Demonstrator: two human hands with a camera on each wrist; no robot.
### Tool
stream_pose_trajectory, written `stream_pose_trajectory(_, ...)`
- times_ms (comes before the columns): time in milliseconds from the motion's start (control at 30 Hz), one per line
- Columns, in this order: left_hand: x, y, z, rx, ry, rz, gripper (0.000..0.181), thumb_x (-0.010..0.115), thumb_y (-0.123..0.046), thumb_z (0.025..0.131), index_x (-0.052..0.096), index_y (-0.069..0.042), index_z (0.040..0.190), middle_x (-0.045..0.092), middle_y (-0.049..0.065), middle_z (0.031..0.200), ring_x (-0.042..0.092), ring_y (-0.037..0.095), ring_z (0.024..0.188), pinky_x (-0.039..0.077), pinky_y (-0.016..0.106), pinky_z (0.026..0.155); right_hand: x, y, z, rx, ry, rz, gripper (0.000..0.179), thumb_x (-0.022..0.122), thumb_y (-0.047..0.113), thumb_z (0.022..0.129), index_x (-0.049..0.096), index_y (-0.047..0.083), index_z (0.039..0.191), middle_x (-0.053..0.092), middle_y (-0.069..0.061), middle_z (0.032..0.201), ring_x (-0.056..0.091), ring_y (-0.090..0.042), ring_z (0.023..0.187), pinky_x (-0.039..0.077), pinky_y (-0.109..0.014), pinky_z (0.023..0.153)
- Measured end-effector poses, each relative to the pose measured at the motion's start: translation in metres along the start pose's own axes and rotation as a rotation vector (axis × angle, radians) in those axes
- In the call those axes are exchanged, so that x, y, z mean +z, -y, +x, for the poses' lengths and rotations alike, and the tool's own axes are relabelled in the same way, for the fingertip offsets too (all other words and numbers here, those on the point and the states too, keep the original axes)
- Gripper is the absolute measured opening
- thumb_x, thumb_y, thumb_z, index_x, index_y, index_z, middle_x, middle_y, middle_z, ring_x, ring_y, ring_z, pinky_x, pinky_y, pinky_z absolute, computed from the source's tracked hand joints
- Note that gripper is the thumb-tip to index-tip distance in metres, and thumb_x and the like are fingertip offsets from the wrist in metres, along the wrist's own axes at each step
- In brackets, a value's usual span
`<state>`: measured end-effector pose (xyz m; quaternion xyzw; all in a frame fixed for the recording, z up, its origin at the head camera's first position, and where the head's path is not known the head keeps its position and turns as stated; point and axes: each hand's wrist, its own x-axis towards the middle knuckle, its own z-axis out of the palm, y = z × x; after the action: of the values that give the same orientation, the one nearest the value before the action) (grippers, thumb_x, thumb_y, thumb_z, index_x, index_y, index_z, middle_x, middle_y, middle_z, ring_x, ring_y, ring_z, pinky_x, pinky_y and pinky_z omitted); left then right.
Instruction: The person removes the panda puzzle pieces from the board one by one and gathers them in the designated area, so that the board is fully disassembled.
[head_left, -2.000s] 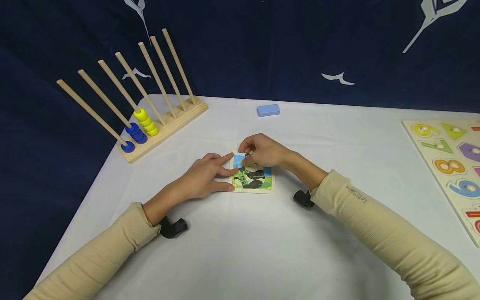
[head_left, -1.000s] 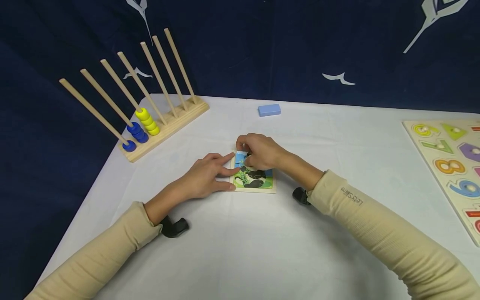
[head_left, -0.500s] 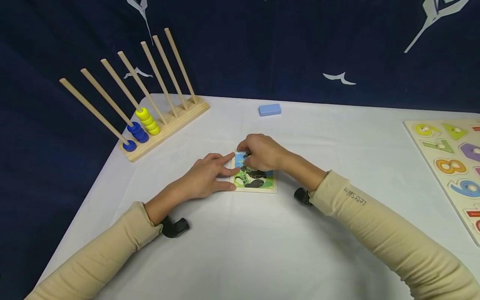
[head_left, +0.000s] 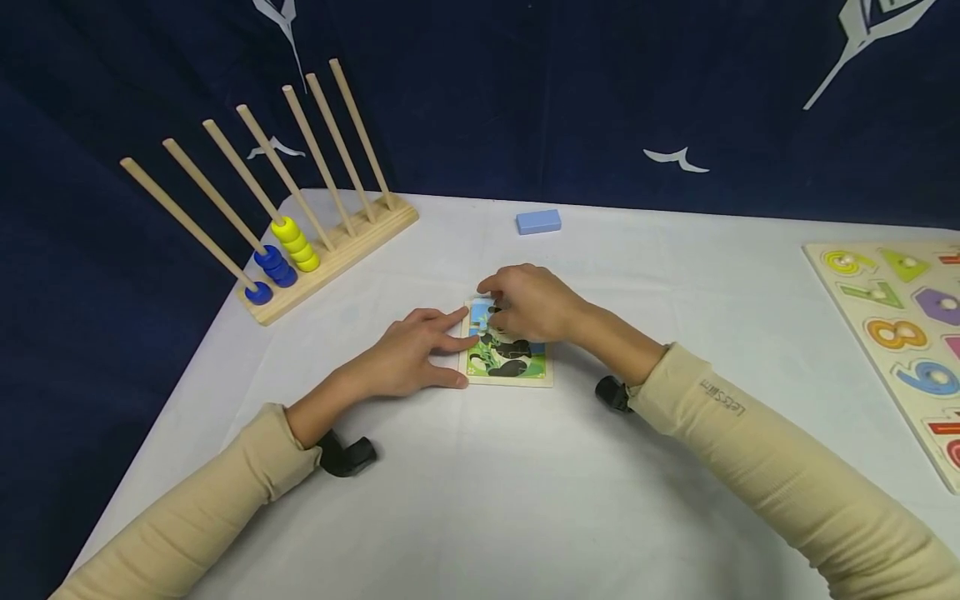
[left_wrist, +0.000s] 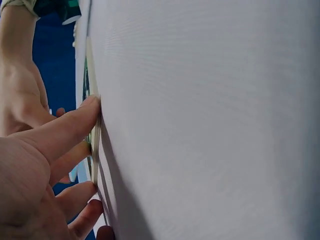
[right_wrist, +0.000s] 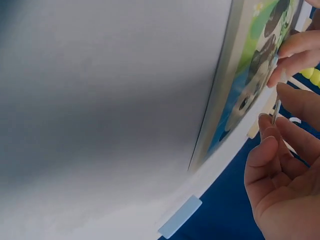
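Note:
A small panda jigsaw puzzle (head_left: 506, 367) in a pale wooden frame lies flat on the white table. My left hand (head_left: 401, 354) rests along its left edge with fingers spread, the thumb and fingertips touching the frame. In the left wrist view the left thumb (left_wrist: 70, 127) presses against the frame's side. Over the top of the puzzle is my right hand (head_left: 536, 304), pinching a thin puzzle piece (right_wrist: 276, 112) edge-on between thumb and fingers. That piece shows light blue in the head view, by the upper left corner. The right hand hides the puzzle's upper right part.
A wooden peg stand (head_left: 341, 250) with blue and yellow beads stands at the back left. A light blue block (head_left: 538, 222) lies near the far edge. On the right is a board with number and shape pieces (head_left: 896, 333). A dark blue curtain hangs behind.
In the last half second the right hand has shifted slightly right and the light blue piece at the upper left has lifted or tilted. The left hand has hardly moved.

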<state>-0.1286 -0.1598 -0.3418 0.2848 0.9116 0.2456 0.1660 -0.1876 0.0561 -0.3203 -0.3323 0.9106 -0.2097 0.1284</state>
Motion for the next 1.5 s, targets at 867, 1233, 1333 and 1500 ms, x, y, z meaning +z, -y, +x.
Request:
stream_pose_trajectory(867,0.004,0.009,0.004,0.044,-0.145,-0.118,0.047,0.086,-0.023,0.078,0.068,-0.003,0.118,0.048,0.014,0.147,0.043,0.033,0.131,0.033,0.045,0.109,-0.019,-0.035,-0.056,-0.041,-0.167,0.052,0.029,0.073,0.005,0.085,0.071,-0.001,0.114,0.067,-0.007,0.102,0.054,-0.023,0.085,0.043,-0.036,0.072)
stream_pose_trajectory(1233,0.004,0.007,0.003,-0.003,-0.141,-0.115,0.049,0.086,-0.024,0.077,0.07,-0.005,0.119,0.049,0.011,0.146,0.043,0.03,0.132,0.035,0.043,0.108,-0.02,-0.055,-0.081,0.009,-0.15,0.05,0.029,0.075,0.004,0.085,0.071,-0.001,0.113,0.063,-0.005,0.101,0.053,-0.021,0.086,0.043,-0.037,0.074)
stream_pose_trajectory(1333,0.004,0.007,0.003,-0.022,-0.14,-0.122,0.049,0.087,-0.024,0.077,0.07,-0.005,0.119,0.05,0.008,0.146,0.043,0.029,0.132,0.035,0.043,0.108,-0.019,-0.061,-0.085,0.029,-0.143,0.052,0.029,0.075,0.003,0.085,0.07,-0.002,0.113,0.063,-0.005,0.1,0.053,-0.022,0.086,0.043,-0.038,0.075)
stream_pose_trajectory(1500,0.004,0.007,0.003,-0.022,-0.139,-0.139,0.048,0.087,-0.022,0.077,0.071,-0.004,0.118,0.05,0.008,0.146,0.043,0.028,0.132,0.035,0.043,0.108,-0.018,-0.07,-0.089,0.054,-0.126,0.057,0.029,0.074,0.0,0.085,0.07,-0.003,0.114,0.063,-0.004,0.096,0.051,-0.021,0.085,0.043,-0.038,0.075)
